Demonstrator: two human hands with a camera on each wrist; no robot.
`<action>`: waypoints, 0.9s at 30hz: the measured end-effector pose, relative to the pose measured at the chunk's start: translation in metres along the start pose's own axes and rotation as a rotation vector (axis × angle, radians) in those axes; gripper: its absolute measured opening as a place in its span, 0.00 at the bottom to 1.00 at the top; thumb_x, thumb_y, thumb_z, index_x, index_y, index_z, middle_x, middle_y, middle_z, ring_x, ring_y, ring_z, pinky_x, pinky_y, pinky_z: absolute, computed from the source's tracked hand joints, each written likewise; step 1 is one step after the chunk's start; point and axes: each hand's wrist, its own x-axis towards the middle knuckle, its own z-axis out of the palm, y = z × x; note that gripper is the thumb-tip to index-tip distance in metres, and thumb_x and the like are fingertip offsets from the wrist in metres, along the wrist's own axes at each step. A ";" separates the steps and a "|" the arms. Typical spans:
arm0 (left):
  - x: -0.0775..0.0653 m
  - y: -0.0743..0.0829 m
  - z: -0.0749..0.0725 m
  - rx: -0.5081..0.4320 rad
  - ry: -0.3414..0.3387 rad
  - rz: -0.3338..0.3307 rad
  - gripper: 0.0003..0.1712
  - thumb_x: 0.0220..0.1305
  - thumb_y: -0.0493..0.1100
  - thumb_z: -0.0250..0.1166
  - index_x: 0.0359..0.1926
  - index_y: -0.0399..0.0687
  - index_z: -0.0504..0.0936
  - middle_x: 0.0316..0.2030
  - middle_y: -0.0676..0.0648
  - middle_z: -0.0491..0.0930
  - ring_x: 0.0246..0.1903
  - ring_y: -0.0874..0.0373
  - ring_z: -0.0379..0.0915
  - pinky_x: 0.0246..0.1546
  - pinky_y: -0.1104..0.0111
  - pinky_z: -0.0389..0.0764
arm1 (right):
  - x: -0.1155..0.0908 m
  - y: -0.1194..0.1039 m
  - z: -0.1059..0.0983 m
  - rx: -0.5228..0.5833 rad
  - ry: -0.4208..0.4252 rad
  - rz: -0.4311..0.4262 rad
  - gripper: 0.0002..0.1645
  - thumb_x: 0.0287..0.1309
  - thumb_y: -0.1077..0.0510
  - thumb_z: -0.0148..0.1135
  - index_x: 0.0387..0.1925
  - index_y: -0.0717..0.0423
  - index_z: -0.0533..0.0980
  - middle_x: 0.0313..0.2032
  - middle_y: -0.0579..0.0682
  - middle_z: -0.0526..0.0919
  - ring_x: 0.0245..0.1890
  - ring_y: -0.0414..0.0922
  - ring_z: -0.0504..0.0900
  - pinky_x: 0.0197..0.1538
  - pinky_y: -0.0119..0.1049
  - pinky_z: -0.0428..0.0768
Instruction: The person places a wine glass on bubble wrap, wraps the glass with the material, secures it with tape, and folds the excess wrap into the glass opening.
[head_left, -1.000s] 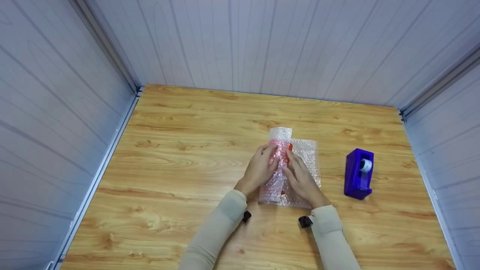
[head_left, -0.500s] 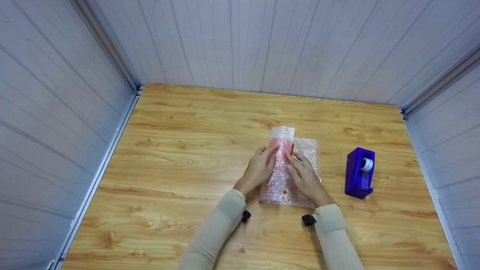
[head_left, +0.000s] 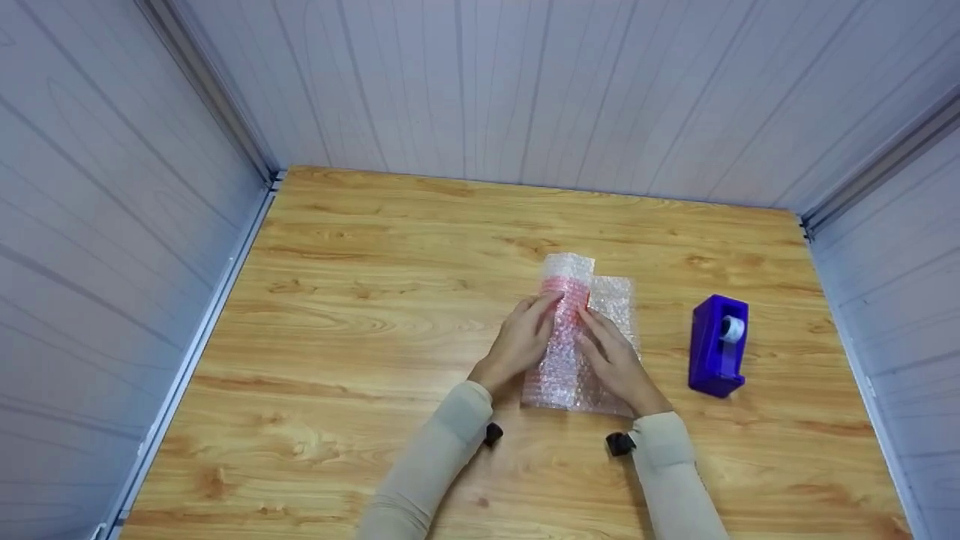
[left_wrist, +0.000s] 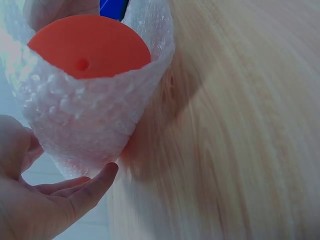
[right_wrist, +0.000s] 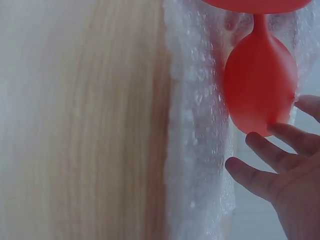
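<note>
A red goblet (right_wrist: 261,82) lies on its side inside bubble wrap (head_left: 611,300), which curves around it as a loose roll. Its round foot (left_wrist: 92,47) with a small dimple shows at the roll's open end in the left wrist view; stem and bowl appear in the right wrist view. My left hand (head_left: 519,337) holds the roll from the left, fingers over the wrap and thumb nearer me. From the right, my right hand (head_left: 616,367) rests spread, nearly straight fingers against the goblet's bowl and the wrap edge. The flat rest of the sheet extends under the right hand.
A blue tape dispenser (head_left: 718,346) with a roll of clear tape (head_left: 733,329) stands to the right on the wooden table (head_left: 360,300). Pale panels (head_left: 495,90) wall the table at the back, left and right.
The roll of bubble wrap has shifted slightly to the right, covering more of the red goblet in the head view. My right hand has moved slightly right; the tape dispenser stays put.
</note>
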 end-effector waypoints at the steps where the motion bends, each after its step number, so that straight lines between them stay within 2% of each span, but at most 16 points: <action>1: 0.000 0.000 0.000 -0.001 0.008 0.006 0.23 0.76 0.41 0.54 0.69 0.55 0.74 0.60 0.40 0.76 0.59 0.48 0.73 0.61 0.58 0.73 | 0.000 0.001 0.000 0.004 -0.005 0.004 0.31 0.75 0.52 0.53 0.74 0.54 0.63 0.71 0.60 0.64 0.70 0.59 0.62 0.71 0.56 0.59; 5: 0.000 -0.001 0.001 -0.002 0.038 0.033 0.22 0.77 0.43 0.54 0.69 0.52 0.74 0.60 0.41 0.76 0.60 0.48 0.72 0.62 0.60 0.71 | -0.002 0.003 -0.001 0.024 -0.031 0.018 0.34 0.75 0.52 0.53 0.76 0.54 0.58 0.71 0.60 0.64 0.68 0.59 0.67 0.68 0.53 0.65; 10: 0.001 -0.002 0.000 0.000 0.061 0.071 0.21 0.76 0.41 0.55 0.67 0.48 0.75 0.60 0.40 0.76 0.61 0.48 0.72 0.62 0.60 0.72 | -0.005 0.005 0.001 0.021 -0.020 -0.006 0.36 0.73 0.56 0.56 0.77 0.57 0.56 0.69 0.63 0.66 0.63 0.60 0.72 0.65 0.54 0.70; 15: 0.000 0.000 -0.004 -0.017 0.051 0.047 0.21 0.75 0.41 0.57 0.66 0.49 0.76 0.59 0.38 0.75 0.58 0.48 0.74 0.59 0.61 0.75 | -0.005 0.004 0.004 0.026 -0.025 -0.011 0.37 0.73 0.56 0.56 0.76 0.59 0.56 0.69 0.63 0.66 0.59 0.58 0.75 0.63 0.53 0.71; 19: 0.001 0.001 -0.004 -0.024 0.045 0.046 0.22 0.74 0.41 0.58 0.66 0.49 0.77 0.59 0.38 0.73 0.57 0.47 0.75 0.57 0.62 0.76 | -0.004 0.002 0.005 -0.008 0.007 -0.045 0.34 0.72 0.60 0.56 0.74 0.65 0.58 0.71 0.63 0.61 0.51 0.53 0.76 0.53 0.47 0.78; 21: 0.001 0.001 -0.003 -0.023 0.045 0.052 0.22 0.74 0.41 0.58 0.66 0.49 0.77 0.59 0.38 0.73 0.56 0.47 0.75 0.56 0.62 0.77 | -0.003 0.001 0.005 -0.028 0.025 -0.057 0.33 0.72 0.60 0.55 0.72 0.67 0.60 0.71 0.63 0.59 0.51 0.51 0.75 0.49 0.45 0.78; 24: 0.001 0.001 -0.002 -0.018 0.045 0.054 0.22 0.74 0.41 0.59 0.66 0.49 0.77 0.60 0.38 0.73 0.56 0.47 0.75 0.56 0.62 0.77 | -0.002 0.001 0.005 -0.034 0.038 -0.064 0.32 0.72 0.60 0.55 0.71 0.69 0.62 0.71 0.63 0.59 0.61 0.55 0.71 0.56 0.47 0.76; 27: 0.001 0.001 -0.002 -0.008 0.049 0.051 0.22 0.74 0.41 0.59 0.67 0.50 0.77 0.60 0.38 0.73 0.55 0.47 0.76 0.55 0.62 0.78 | -0.002 0.001 0.005 -0.003 0.030 -0.048 0.32 0.73 0.59 0.54 0.72 0.67 0.61 0.71 0.62 0.61 0.65 0.59 0.69 0.64 0.51 0.71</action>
